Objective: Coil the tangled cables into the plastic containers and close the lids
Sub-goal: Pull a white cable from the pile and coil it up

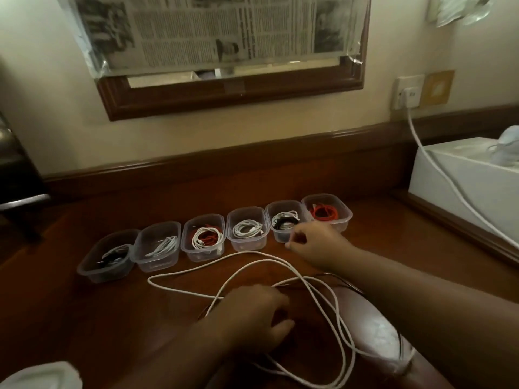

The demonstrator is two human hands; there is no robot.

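Several clear plastic containers point(247, 242) stand lidless in a row on the wooden table point(126, 318), each with coiled cable inside: white, black or red. A long white cable point(334, 313) lies in loose loops in front of them, tangled with a thin dark cable point(345, 287). My left hand point(252, 318) rests on the loops with curled fingers, gripping the cables near the table's front. My right hand point(314, 242) is just in front of the fifth container point(283, 238) and pinches the end of the white cable.
A white box point(460, 178) stands at the right with a plugged-in white cord point(421, 147) running over it from a wall socket point(407, 92). A stack of white lids point(39, 374) shows at the bottom left corner. A newspaper-covered framed mirror point(224, 51) hangs on the wall.
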